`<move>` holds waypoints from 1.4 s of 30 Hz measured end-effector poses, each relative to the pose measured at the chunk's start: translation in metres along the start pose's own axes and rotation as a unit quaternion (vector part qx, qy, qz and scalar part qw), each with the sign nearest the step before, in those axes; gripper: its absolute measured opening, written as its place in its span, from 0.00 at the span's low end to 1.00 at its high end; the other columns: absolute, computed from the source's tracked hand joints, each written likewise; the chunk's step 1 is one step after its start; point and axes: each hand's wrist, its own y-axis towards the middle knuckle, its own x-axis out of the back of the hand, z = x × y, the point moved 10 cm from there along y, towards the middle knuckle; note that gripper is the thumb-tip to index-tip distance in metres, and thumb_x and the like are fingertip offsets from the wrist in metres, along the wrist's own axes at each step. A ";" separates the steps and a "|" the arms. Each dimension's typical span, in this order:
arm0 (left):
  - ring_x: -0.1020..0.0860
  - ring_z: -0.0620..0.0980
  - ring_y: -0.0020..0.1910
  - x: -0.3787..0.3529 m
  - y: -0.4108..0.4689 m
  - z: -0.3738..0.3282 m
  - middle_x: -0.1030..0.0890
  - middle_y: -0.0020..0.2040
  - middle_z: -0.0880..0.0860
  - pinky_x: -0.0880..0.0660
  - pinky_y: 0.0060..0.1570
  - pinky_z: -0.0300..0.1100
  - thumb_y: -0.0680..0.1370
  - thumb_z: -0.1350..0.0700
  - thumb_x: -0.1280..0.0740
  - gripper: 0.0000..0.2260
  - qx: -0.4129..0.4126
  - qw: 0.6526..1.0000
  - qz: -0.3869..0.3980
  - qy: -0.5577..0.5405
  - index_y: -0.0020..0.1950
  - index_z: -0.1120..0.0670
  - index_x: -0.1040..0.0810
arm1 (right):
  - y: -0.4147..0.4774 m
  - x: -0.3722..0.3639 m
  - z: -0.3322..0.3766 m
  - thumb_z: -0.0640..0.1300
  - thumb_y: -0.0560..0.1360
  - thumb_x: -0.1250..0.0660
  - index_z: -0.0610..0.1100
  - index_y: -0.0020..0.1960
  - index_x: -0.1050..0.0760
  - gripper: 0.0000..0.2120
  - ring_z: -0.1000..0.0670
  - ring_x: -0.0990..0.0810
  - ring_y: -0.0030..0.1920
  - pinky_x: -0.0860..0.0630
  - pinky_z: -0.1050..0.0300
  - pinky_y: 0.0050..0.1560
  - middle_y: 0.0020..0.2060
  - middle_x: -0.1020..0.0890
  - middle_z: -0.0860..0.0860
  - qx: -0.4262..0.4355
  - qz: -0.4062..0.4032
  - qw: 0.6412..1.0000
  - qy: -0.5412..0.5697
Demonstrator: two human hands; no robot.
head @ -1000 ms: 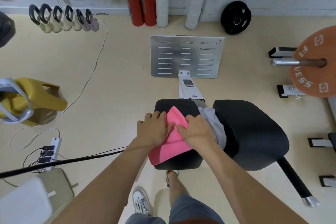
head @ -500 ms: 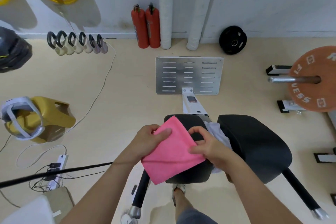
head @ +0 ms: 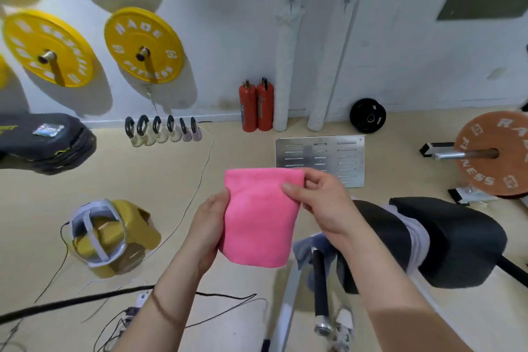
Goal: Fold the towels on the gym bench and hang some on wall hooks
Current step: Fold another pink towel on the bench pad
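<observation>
Towel: the folded pink towel (head: 260, 217) hangs in mid-air between both hands, clear of the table (head: 457, 237) to their right.
Hands: the left hand (head: 213, 226) grips the left edge; the right hand (head: 323, 203) pinches the top right corner.
Waiting: a grey towel (head: 417, 234) lies on the table, right of the hands.
Step in hand: probably taking it off to hang; hold the top fold level and pinched so the layers don't slip open.
</observation>
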 end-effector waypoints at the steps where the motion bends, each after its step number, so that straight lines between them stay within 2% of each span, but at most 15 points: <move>1: 0.21 0.52 0.39 0.017 -0.005 -0.006 0.16 0.44 0.53 0.31 0.40 0.45 0.77 0.38 0.40 0.23 0.008 1.000 -0.004 -0.002 0.52 0.57 0.20 | -0.004 -0.019 0.011 0.34 0.72 0.29 0.40 0.53 0.20 0.11 0.57 0.18 0.42 0.24 0.68 0.41 0.45 0.15 0.47 0.017 0.000 0.999 -0.033; 5: 0.17 0.54 0.42 0.058 -0.014 -0.038 0.14 0.44 0.54 0.23 0.43 0.45 0.76 0.40 0.37 0.19 0.013 0.998 0.044 -0.037 0.48 0.55 0.18 | -0.009 -0.074 0.048 0.32 0.72 0.31 0.43 0.46 0.22 0.08 0.54 0.21 0.41 0.24 0.61 0.44 0.39 0.17 0.50 0.056 -0.007 0.994 -0.095; 9: 0.21 0.51 0.38 0.088 -0.005 -0.083 0.17 0.38 0.53 0.25 0.38 0.40 0.64 0.51 0.23 0.15 -0.109 0.990 0.076 -0.041 0.45 0.58 0.19 | -0.004 -0.109 0.068 0.28 0.74 0.37 0.44 0.44 0.28 0.11 0.54 0.28 0.33 0.22 0.58 0.37 0.35 0.25 0.49 0.036 0.015 0.996 -0.083; 13: 0.19 0.44 0.38 0.093 0.005 -0.109 0.17 0.39 0.49 0.24 0.37 0.34 0.65 0.63 0.29 0.17 -0.150 0.975 0.134 -0.089 0.53 0.55 0.23 | 0.000 -0.117 0.080 0.28 0.71 0.39 0.44 0.42 0.27 0.12 0.52 0.26 0.37 0.24 0.54 0.43 0.36 0.24 0.49 0.092 0.005 0.986 -0.138; 15: 0.19 0.47 0.42 0.095 0.011 -0.113 0.17 0.44 0.53 0.23 0.43 0.38 0.65 0.62 0.28 0.20 -0.153 0.978 0.136 -0.030 0.56 0.54 0.23 | 0.001 -0.118 0.093 0.30 0.68 0.38 0.45 0.42 0.25 0.12 0.55 0.26 0.38 0.29 0.59 0.42 0.36 0.21 0.52 0.143 -0.011 0.970 -0.198; 17: 0.21 0.48 0.44 0.103 0.022 -0.118 0.18 0.43 0.53 0.24 0.48 0.42 0.67 0.63 0.26 0.14 -0.185 0.975 0.080 0.097 0.50 0.53 0.21 | 0.004 -0.123 0.107 0.31 0.67 0.38 0.46 0.42 0.23 0.12 0.57 0.26 0.37 0.30 0.64 0.39 0.35 0.20 0.55 0.189 -0.030 0.943 -0.272; 19: 0.22 0.49 0.49 0.111 0.035 -0.124 0.21 0.46 0.49 0.27 0.53 0.42 0.70 0.61 0.27 0.10 -0.220 0.932 -0.013 0.289 0.48 0.51 0.22 | 0.009 -0.135 0.122 0.32 0.67 0.38 0.48 0.42 0.22 0.13 0.58 0.26 0.38 0.31 0.68 0.37 0.35 0.21 0.56 0.242 -0.036 0.891 -0.382; 21: 0.27 0.45 0.56 0.102 0.037 -0.139 0.25 0.55 0.46 0.33 0.57 0.38 0.71 0.56 0.28 0.15 -0.270 0.879 -0.048 0.389 0.57 0.49 0.24 | 0.022 -0.148 0.127 0.32 0.68 0.38 0.47 0.47 0.22 0.13 0.57 0.25 0.42 0.29 0.64 0.41 0.40 0.21 0.56 0.263 -0.008 0.847 -0.462; 24: 0.27 0.38 0.58 0.063 0.036 -0.166 0.23 0.59 0.40 0.31 0.58 0.36 0.73 0.44 0.31 0.19 -0.308 0.889 0.052 0.334 0.63 0.42 0.26 | 0.055 -0.152 0.134 0.36 0.70 0.37 0.51 0.49 0.25 0.12 0.53 0.24 0.42 0.25 0.53 0.44 0.42 0.19 0.52 0.261 0.019 0.821 -0.508; 26: 0.23 0.37 0.52 0.031 0.045 -0.181 0.19 0.53 0.39 0.26 0.53 0.36 0.72 0.44 0.31 0.17 -0.315 0.876 0.126 0.341 0.61 0.37 0.27 | 0.080 -0.151 0.146 0.41 0.70 0.35 0.54 0.47 0.27 0.10 0.54 0.23 0.40 0.24 0.53 0.44 0.38 0.19 0.55 0.276 0.017 0.809 -0.518; 30: 0.21 0.43 0.41 0.023 0.110 -0.226 0.18 0.40 0.45 0.24 0.43 0.42 0.73 0.51 0.30 0.05 -0.334 0.889 0.039 0.311 0.47 0.44 0.22 | 0.144 -0.133 0.176 0.44 0.69 0.28 0.53 0.46 0.25 0.09 0.59 0.20 0.44 0.24 0.63 0.44 0.41 0.17 0.57 0.296 0.010 0.858 -0.420; 32: 0.22 0.45 0.38 0.028 0.148 -0.248 0.19 0.37 0.46 0.27 0.39 0.43 0.74 0.51 0.30 0.03 -0.325 0.898 -0.018 0.297 0.42 0.47 0.22 | 0.180 -0.108 0.195 0.43 0.70 0.27 0.50 0.47 0.23 0.08 0.58 0.21 0.44 0.27 0.71 0.42 0.43 0.19 0.54 0.310 -0.054 0.878 -0.360; 35: 0.24 0.47 0.38 0.022 0.186 -0.286 0.20 0.37 0.47 0.29 0.38 0.42 0.74 0.50 0.32 0.03 -0.371 0.851 -0.082 0.364 0.46 0.48 0.21 | 0.235 -0.082 0.189 0.49 0.73 0.29 0.50 0.50 0.22 0.08 0.53 0.21 0.41 0.21 0.59 0.46 0.40 0.19 0.50 0.203 -0.063 0.955 -0.208; 38: 0.26 0.45 0.40 -0.006 0.215 -0.315 0.24 0.40 0.47 0.32 0.38 0.36 0.76 0.51 0.35 0.06 -0.427 0.803 -0.079 0.407 0.51 0.47 0.21 | 0.279 -0.105 0.169 0.53 0.76 0.33 0.51 0.58 0.24 0.12 0.54 0.17 0.45 0.19 0.55 0.47 0.44 0.16 0.52 0.072 0.070 0.988 -0.114; 42: 0.28 0.45 0.45 -0.038 0.256 -0.335 0.28 0.44 0.47 0.28 0.45 0.36 0.76 0.53 0.35 0.12 -0.442 0.810 0.012 0.386 0.59 0.48 0.25 | 0.340 -0.096 0.185 0.40 0.78 0.36 0.45 0.57 0.23 0.09 0.57 0.16 0.46 0.19 0.60 0.47 0.46 0.15 0.52 0.085 0.015 0.996 0.030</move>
